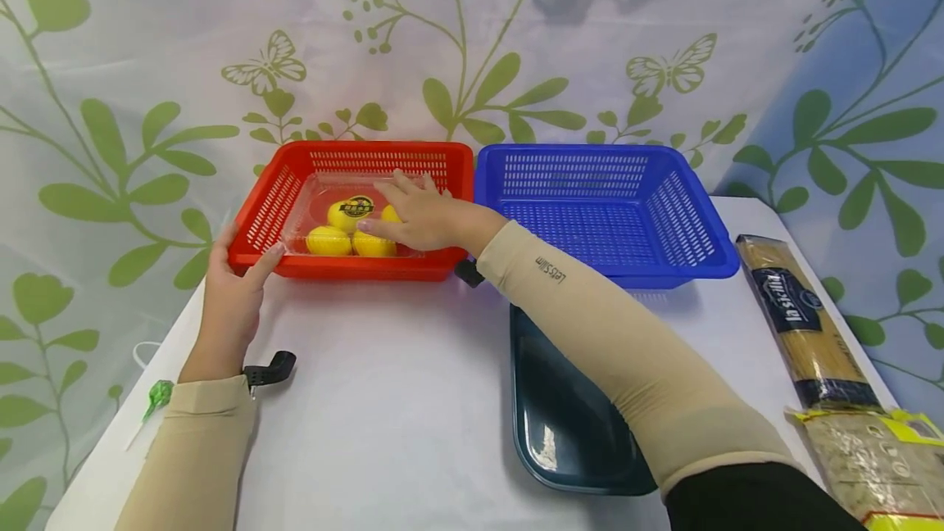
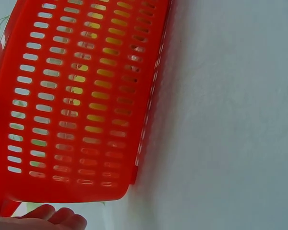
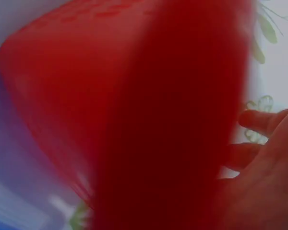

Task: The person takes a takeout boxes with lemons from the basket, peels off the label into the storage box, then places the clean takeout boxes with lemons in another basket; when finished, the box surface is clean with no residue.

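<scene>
A clear plastic box (image 1: 317, 199) with several yellow fruits (image 1: 329, 241) and a dark label lies inside the red basket (image 1: 354, 269). The right hand (image 1: 424, 215) is over the box's right part, fingers spread and fairly straight; whether it presses the lid cannot be told. At the basket's front left corner, the left hand (image 1: 232, 301) holds the rim between thumb and fingers. In the left wrist view, fingertips (image 2: 62, 216) show beside the slotted red wall (image 2: 77, 96). The right wrist view has a blurred red rim (image 3: 173, 115) beside the right hand (image 3: 266, 167).
A blue basket (image 1: 696, 260) stands right of the red one. A dark tray (image 1: 568, 416) lies in front, partly under the right forearm. Along the right edge are a pasta pack (image 1: 804, 318) and another bag (image 1: 870, 465). A green-wrapped lollipop (image 1: 157, 396) lies at the left.
</scene>
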### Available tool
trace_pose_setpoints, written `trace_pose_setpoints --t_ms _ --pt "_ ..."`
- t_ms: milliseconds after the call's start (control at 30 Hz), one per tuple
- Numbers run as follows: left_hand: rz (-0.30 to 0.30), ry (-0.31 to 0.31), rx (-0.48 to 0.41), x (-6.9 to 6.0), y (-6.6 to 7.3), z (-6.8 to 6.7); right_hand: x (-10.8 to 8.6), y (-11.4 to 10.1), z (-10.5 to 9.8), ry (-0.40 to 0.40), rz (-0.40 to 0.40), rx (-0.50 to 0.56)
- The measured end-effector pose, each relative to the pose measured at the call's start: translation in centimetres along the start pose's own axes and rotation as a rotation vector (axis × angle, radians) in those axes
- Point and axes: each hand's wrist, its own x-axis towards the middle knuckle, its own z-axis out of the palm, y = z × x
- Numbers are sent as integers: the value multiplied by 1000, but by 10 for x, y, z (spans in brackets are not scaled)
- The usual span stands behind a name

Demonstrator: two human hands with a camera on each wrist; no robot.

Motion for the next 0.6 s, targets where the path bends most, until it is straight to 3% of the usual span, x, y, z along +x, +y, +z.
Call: trace_pose_setpoints --t_ms 100,300,600 --pt "10 6 -88 0 -1 3 5 1 5 23 25 53" --pt "35 1 -216 0 -4 5 11 1 15 76 164 226" --pt "43 12 -248 1 -6 4 16 2 23 164 288 428"
